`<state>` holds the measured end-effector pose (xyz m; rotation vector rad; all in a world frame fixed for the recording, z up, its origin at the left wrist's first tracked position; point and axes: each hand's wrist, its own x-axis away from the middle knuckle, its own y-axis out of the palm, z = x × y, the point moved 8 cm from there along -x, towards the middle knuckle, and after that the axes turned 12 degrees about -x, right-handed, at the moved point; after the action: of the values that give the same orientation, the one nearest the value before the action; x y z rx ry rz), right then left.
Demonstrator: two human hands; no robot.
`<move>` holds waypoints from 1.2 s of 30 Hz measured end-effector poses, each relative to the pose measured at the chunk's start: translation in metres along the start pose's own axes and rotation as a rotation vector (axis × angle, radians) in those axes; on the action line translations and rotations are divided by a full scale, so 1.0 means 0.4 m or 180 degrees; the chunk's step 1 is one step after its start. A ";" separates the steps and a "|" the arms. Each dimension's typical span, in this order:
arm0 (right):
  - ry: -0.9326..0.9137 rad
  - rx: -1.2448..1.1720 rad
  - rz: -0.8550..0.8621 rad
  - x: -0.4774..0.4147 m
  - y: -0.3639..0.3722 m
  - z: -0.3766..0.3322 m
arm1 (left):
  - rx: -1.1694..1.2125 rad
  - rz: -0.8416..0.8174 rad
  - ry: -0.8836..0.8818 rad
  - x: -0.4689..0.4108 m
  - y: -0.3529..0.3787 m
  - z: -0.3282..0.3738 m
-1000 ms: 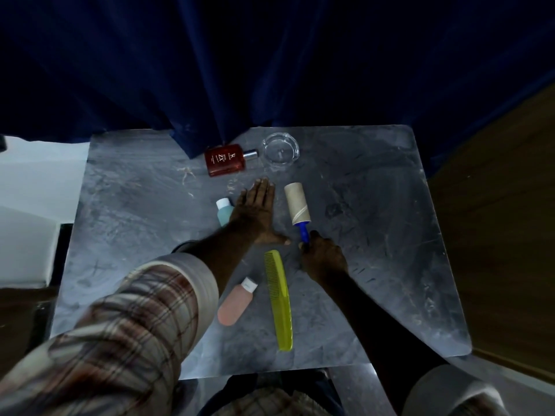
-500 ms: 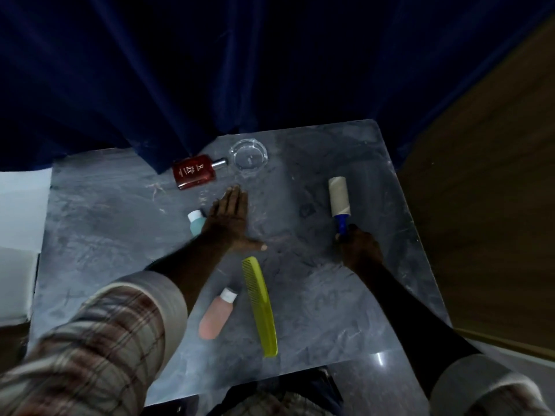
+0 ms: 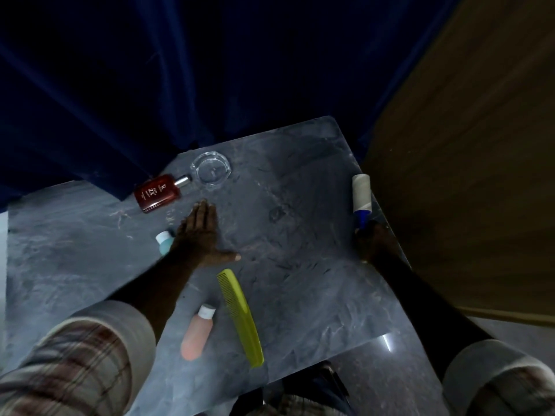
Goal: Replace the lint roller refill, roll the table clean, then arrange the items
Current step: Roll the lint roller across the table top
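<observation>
**Roller at the desk's right edge**

The right hand (image 3: pixel 372 241) has its grip closed around the blue handle of the lint roller (image 3: pixel 362 195), right at the right-hand edge of the grey desk (image 3: pixel 300 289). The roller's long axis runs away from the person, nearly parallel to that edge; its pale roll end points to the far side, beyond the grip. Left of the grip lies a wide bare stretch of desk, reaching to the left hand (image 3: pixel 198 238), which lies flat, palm down, fingers spread, holding nothing. Just left of that hand is a small teal bottle (image 3: pixel 163 240); beyond its fingertips, a red perfume bottle (image 3: pixel 157 193) and a clear glass dish (image 3: pixel 211 168) sit near the far edge. Nearer the person, a yellow comb (image 3: pixel 240 316) and a pink bottle (image 3: pixel 198 333) lie side by side.
</observation>
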<state>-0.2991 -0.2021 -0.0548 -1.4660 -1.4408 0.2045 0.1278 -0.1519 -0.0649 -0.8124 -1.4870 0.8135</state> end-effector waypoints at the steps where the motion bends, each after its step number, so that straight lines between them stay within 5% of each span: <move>1: -0.0027 -0.0006 0.0016 0.004 -0.004 0.002 | -0.0005 0.0004 -0.0002 0.000 0.000 0.000; 15: -0.0086 0.0285 -0.0132 0.011 0.053 -0.053 | 0.0045 0.0071 -0.0037 0.003 0.004 -0.008; 23: -0.0743 0.0662 -0.0281 0.122 0.193 -0.186 | 0.0124 0.0015 -0.0043 -0.011 0.022 -0.017; 27: -0.1619 0.0897 -0.0158 0.218 0.265 -0.281 | 0.0172 0.0012 -0.0029 -0.017 0.031 -0.021; 30: -0.1270 0.1008 -0.0834 0.247 0.345 -0.295 | 0.0154 -0.0016 -0.0026 -0.019 0.034 -0.022; 36: -0.1742 0.1441 -0.0604 0.330 0.419 -0.331 | 0.0180 -0.0032 -0.0029 -0.028 0.038 -0.023</move>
<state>-0.0610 -0.1227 -0.0483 -0.9279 -1.8055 0.8056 0.1382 -0.1532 -0.0832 -0.7594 -1.4687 0.8491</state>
